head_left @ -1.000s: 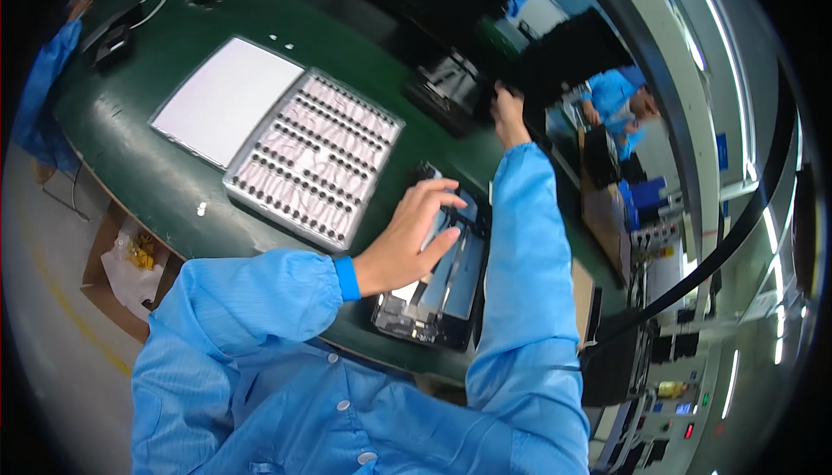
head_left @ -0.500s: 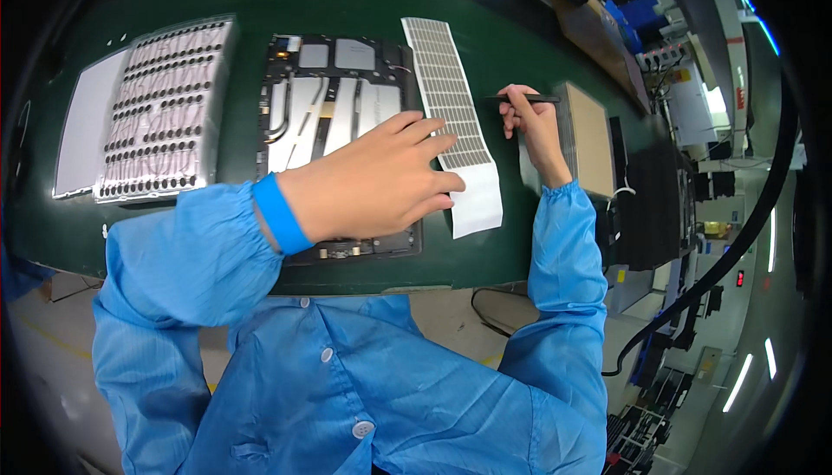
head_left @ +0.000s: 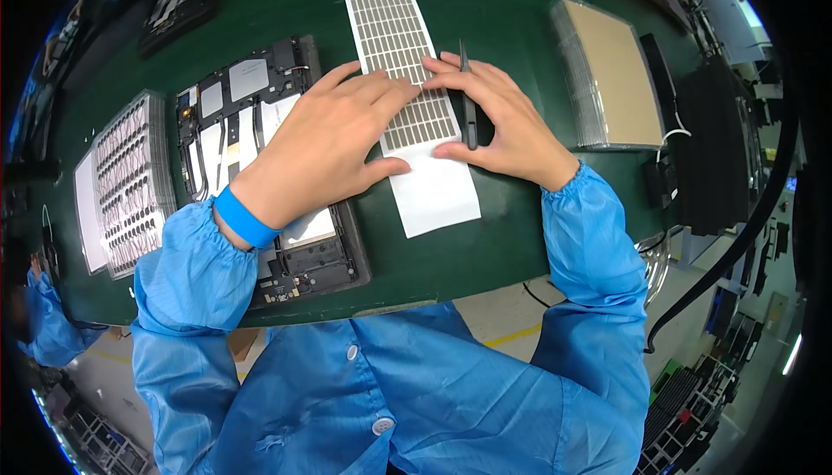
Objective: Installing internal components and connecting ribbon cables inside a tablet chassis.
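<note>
Lying on the green counter [head_left: 520, 241], the sticker sheet [head_left: 407, 85] sits beneath both hands. Left hand [head_left: 325, 150] rests open on it; right hand [head_left: 503, 120] pinches black tweezers [head_left: 468, 94] at its edge.

Tray of small parts [head_left: 121, 185] at left, stack of tan sheets [head_left: 607, 72] at right, green table [head_left: 511, 232]

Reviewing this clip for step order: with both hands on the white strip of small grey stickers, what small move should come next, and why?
Probably tip the black tweezers down to lift one sticker. The left hand presses the white backing strip of small grey rectangular stickers flat, the right hand holds the tweezers beside its lower rows, and nothing looks lifted yet.
</note>
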A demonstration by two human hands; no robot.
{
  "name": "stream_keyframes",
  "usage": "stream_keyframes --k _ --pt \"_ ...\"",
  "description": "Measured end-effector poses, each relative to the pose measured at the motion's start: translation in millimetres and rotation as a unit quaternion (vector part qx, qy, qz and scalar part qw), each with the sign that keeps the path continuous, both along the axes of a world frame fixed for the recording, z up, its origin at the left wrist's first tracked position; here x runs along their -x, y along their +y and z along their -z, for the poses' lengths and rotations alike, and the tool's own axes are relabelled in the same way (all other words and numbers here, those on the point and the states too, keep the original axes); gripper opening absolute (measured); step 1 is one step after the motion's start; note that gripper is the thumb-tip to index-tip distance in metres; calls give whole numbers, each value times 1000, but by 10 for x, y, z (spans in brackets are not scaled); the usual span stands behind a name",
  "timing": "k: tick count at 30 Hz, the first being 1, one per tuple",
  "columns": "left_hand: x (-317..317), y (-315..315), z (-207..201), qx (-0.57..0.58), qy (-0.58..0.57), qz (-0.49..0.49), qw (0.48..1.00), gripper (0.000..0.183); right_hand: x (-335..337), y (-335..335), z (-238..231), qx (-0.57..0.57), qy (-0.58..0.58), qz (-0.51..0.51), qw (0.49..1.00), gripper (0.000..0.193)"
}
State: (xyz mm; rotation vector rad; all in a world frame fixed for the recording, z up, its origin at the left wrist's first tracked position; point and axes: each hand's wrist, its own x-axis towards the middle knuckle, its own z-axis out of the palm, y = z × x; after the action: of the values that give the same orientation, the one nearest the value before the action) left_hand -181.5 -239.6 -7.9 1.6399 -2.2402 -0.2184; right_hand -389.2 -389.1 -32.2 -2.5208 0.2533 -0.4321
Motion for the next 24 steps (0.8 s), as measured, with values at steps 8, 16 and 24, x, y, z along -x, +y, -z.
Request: stream_keyframes --k 8,16,24 --pt "-6 -34 -35 11 89 -23 996 44 -100 23 113 78 -79 36 993 50" --pt "-18 24 -76 52 105 -55 992 22 -158 33 134 61 -197 48 977 25" --pt "-24 30 -33 78 145 -31 986 13 -150 46 98 69 -220 11 973 22"
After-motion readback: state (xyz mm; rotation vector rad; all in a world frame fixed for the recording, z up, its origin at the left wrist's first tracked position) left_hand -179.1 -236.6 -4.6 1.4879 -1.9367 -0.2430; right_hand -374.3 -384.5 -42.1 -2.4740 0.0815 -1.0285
